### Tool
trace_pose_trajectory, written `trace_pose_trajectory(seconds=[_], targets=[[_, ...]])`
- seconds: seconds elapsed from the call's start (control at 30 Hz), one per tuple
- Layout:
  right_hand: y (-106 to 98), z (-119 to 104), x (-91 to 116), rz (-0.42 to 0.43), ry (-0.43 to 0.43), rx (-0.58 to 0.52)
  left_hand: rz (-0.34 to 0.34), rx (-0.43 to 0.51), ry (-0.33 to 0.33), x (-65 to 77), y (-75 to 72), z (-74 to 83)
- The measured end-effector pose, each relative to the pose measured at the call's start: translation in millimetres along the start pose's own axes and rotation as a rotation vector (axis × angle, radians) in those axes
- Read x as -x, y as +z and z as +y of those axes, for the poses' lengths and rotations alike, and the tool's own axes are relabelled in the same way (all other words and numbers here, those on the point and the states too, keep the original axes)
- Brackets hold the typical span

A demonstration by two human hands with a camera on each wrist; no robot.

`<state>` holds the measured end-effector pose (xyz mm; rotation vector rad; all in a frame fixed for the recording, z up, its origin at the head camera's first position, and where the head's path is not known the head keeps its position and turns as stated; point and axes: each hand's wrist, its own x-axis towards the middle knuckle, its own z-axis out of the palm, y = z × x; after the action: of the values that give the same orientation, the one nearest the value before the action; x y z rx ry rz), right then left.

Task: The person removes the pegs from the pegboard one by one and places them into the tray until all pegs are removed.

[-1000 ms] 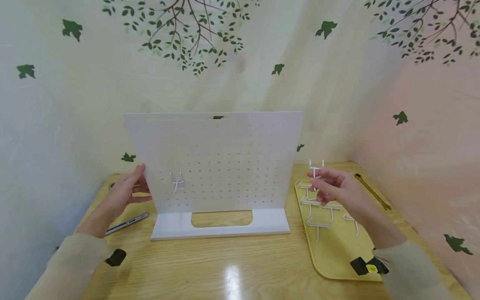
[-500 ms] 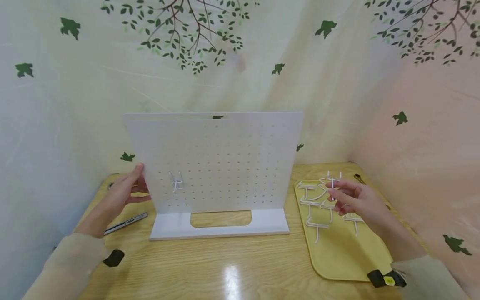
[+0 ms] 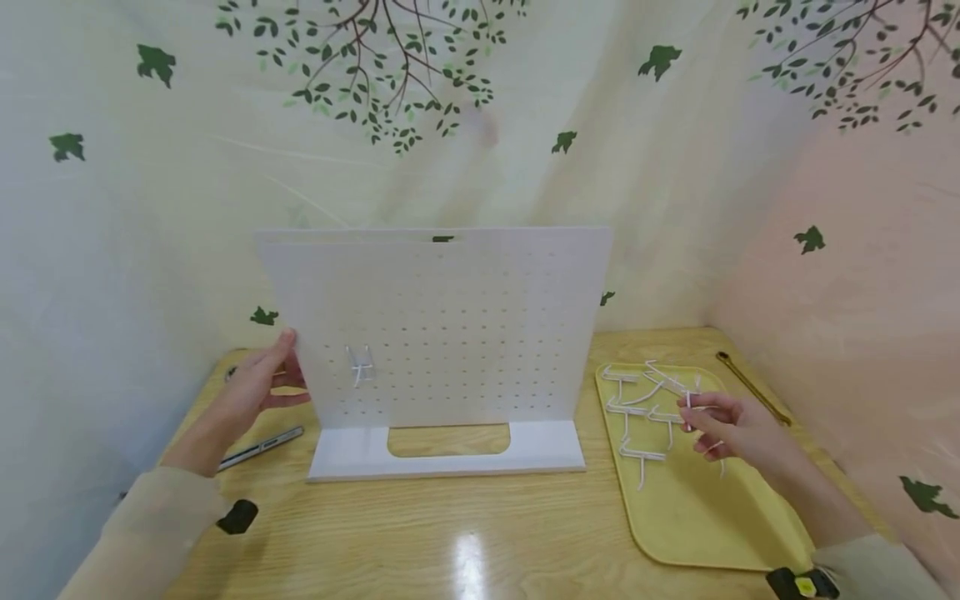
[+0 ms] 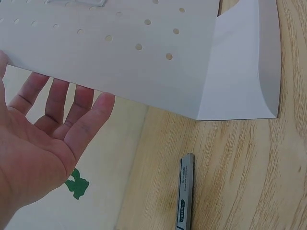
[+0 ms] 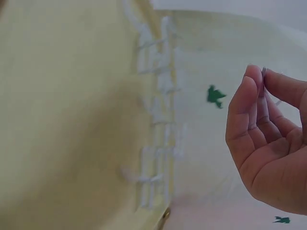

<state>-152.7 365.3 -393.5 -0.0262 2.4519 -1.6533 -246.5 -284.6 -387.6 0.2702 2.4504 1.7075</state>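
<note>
A white pegboard (image 3: 322, 283) stands upright on its base, with one white wire hook (image 3: 362, 367) set low on its left side. My left hand (image 3: 251, 393) grips the board's left edge, thumb at the front and fingertips (image 4: 103, 103) along the edge in the left wrist view. Over the yellow tray (image 3: 697, 529), my right hand (image 3: 738, 427) pinches another white hook (image 3: 688, 402) between thumb and fingers; in the right wrist view only a thin end shows. Several white hooks (image 3: 642, 455) lie in the tray's left and far part.
A slim silver tool with printed lettering (image 4: 184, 194) lies on the wooden table (image 3: 375, 533) by the board's left side. Beyond the tray's right edge is a brass-coloured wrench (image 3: 752, 389). A curtain printed with leaves (image 3: 480, 183) hangs behind and at the sides.
My right hand has moved right and lower over the tray, with the hook in its fingers. My left hand stays at the board's edge. The view has shifted slightly.
</note>
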Motion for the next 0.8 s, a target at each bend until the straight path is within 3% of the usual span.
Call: trace_pose_trajectory(seconds=[0.37, 0.8], targets=[[-17, 56, 13, -0.084, 0.149, 0.058, 0.005, -0.018, -0.006, -0.5, -1.1, 1.1], [-3, 62, 18, -0.135, 0.095, 0.089, 0.000, -0.003, -0.002, -0.1, -0.9, -1.3]])
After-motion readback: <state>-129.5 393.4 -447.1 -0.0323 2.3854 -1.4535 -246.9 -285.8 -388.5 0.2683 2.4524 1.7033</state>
